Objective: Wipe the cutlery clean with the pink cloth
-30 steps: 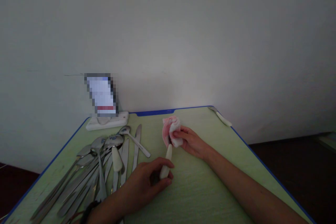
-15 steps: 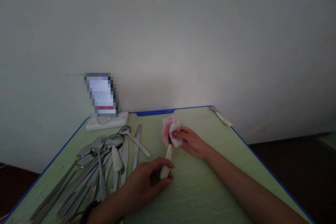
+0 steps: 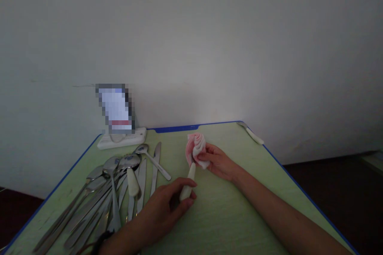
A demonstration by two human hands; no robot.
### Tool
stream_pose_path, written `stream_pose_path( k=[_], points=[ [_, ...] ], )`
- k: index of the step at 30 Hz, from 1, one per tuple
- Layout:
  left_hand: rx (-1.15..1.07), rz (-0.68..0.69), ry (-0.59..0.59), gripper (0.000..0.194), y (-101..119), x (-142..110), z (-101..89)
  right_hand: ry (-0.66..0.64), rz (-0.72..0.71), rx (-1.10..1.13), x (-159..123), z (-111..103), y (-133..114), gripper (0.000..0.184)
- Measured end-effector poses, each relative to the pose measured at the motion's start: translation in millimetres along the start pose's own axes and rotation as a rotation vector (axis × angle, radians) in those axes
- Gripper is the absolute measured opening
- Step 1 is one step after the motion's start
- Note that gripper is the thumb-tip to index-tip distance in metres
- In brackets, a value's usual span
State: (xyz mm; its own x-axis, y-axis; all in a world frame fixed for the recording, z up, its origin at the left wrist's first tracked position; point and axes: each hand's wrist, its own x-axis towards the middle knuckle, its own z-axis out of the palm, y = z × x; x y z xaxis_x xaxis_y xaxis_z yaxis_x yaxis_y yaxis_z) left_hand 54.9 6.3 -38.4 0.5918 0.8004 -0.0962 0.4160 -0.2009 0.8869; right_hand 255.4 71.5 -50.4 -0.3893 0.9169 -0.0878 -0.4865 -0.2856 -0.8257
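Note:
My left hand (image 3: 169, 203) is closed round the white handle (image 3: 187, 183) of a piece of cutlery, low in the middle of the green table (image 3: 227, 215). The far end of that piece is hidden inside a pink and white cloth (image 3: 196, 150). My right hand (image 3: 217, 161) pinches the cloth round it, fingers closed. The two hands sit close together, the right one farther from me.
A heap of several metal spoons and knives (image 3: 119, 183) lies at the left. A white base (image 3: 121, 138) with a blurred-out upright item stands at the back left by the wall. One white-handled utensil (image 3: 251, 132) lies at the far right corner.
My left hand has drawn slightly left and toward me with the handle. The cloth in my right hand has turned a little round the hidden end.

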Motion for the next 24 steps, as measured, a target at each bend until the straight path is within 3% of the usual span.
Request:
stream_pose_path(
  k=[7,16,24],
  points=[
    [-0.204,0.068,0.141,0.037,-5.0,1.0,3.1,0.045,-0.117,-0.031,3.7,1.8,6.2,0.024],
    [-0.071,-0.014,0.036,0.041,-2.9,4.6,-1.3,0.048,-0.063,-0.013,1.8,1.8,2.0,0.021],
    [-0.081,-0.018,0.014,0.047,-0.4,3.5,-2.1,0.059,-0.06,-0.018,1.8,-1.5,4.5,0.024]
  ],
)
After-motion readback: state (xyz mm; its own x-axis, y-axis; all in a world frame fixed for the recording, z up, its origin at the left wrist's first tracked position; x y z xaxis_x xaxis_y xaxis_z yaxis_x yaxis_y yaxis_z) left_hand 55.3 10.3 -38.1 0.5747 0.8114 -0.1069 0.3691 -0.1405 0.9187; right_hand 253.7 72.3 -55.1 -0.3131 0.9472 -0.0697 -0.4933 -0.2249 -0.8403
